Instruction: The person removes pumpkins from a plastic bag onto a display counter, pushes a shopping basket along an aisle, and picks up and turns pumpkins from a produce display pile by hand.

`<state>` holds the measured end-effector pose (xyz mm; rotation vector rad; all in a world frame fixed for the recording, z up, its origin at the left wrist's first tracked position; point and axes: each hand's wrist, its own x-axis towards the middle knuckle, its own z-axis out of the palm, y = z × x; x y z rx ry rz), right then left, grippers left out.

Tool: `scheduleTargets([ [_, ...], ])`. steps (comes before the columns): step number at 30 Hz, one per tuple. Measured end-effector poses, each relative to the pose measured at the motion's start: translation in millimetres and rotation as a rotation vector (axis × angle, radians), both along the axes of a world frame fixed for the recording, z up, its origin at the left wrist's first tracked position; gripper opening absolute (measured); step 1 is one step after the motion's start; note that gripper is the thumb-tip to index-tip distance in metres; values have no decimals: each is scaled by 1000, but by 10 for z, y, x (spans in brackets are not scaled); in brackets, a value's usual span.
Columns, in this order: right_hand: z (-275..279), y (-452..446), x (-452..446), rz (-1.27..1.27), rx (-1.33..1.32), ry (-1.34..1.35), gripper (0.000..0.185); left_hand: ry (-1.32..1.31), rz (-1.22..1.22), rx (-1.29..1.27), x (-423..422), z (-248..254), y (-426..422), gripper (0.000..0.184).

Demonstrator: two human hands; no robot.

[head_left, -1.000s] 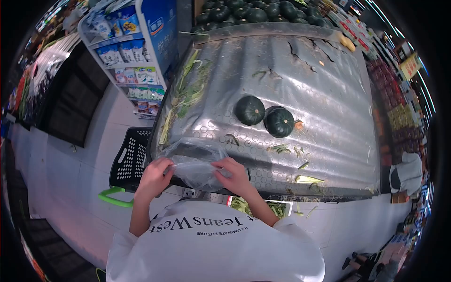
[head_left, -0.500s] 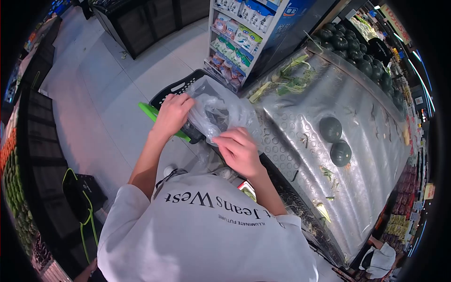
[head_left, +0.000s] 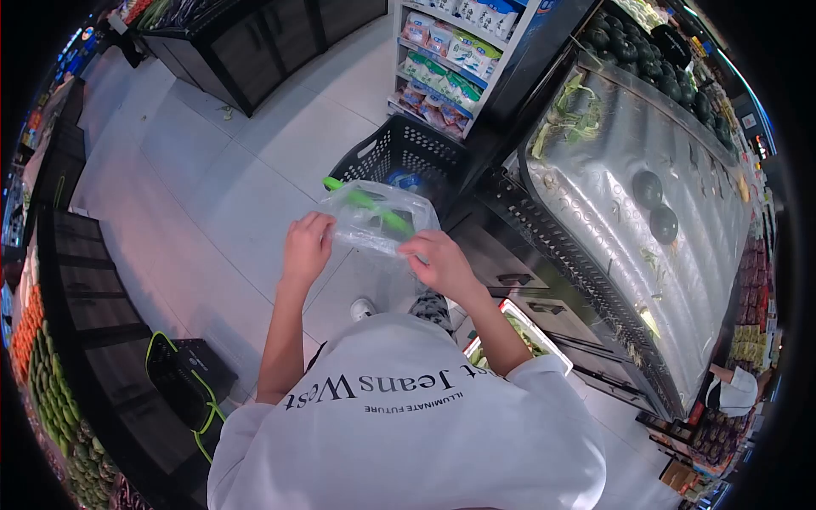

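A clear plastic bag (head_left: pixel 367 238) is stretched between my two hands in front of my body. My left hand (head_left: pixel 310 245) pinches its near left corner, while my right hand (head_left: pixel 440 262) grips the near right edge with thumb and fingers. Just beyond the bag stands a black shopping basket (head_left: pixel 416 140) on the floor, with something blue (head_left: pixel 406 180) inside that I cannot make out. Its green handle (head_left: pixel 333 183) shows partly through the clear plastic.
To the right, a display stand (head_left: pixel 595 187) with a silvery cover bears two dark green squashes (head_left: pixel 648 189) and leaf scraps. A shelf of packets (head_left: pixel 450 51) stands ahead. Another basket (head_left: pixel 191 374) is at left. A crate of greens (head_left: pixel 540 340) sits by my right arm.
The crumpled bag has been spread wider and drawn nearer to me, off the basket. Both hands keep hold of it. The view has shifted, showing more of the basket.
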<state>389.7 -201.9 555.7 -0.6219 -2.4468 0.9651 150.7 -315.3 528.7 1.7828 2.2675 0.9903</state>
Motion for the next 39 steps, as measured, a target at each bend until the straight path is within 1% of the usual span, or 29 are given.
scheduleTargets([
  [5,81,173,-284,-198,210,90,17,-28,-41,90,-287,172,342,17],
  [11,3,685,-522,-334,377,121,21,-13,-81,329,-460,184,1027,23],
  [14,-110,980,-601,-359,423,148,23,24,-101,384,-609,8,1376,24],
  [17,-369,1320,-683,-379,449,141,24,135,-228,424,-780,-289,1761,23],
  [18,-507,1410,-708,-387,455,131,24,140,-264,376,-805,-430,1855,23],
  [20,-867,1500,-762,-421,412,-33,24,149,-339,278,-842,-763,2040,22],
  [21,-1081,1499,-766,-437,387,-118,24,130,-378,184,-844,-968,2065,21],
  [23,-1547,1501,-746,-397,237,-283,24,90,-453,0,-825,-1351,2050,21],
  [25,-1902,1487,-739,-358,124,-435,23,41,-477,-311,-827,-1580,2056,25],
  [26,-2047,1483,-736,-346,71,-486,22,17,-488,-469,-835,-1656,2070,27],
  [28,-2224,1475,-740,-317,-38,-589,22,80,-517,-609,-845,-1744,2126,27],
  [31,-2349,1441,-745,-334,-10,-628,19,144,-565,-806,-826,-1741,2182,28],
  [32,-2364,1452,-745,-372,34,-571,18,160,-576,-864,-813,-1716,2211,29],
  [34,-2306,1474,-782,-443,125,-455,16,191,-551,-693,-817,-1774,2234,30],
  [35,-2277,1496,-810,-484,140,-454,14,207,-539,-606,-836,-1802,2253,31],
  [38,-2206,1545,-906,-580,205,-454,12,211,-436,-568,-834,-1829,2298,35],
  [39,-2242,1564,-912,-589,243,-455,13,243,-454,-545,-855,-1875,2315,36],
])
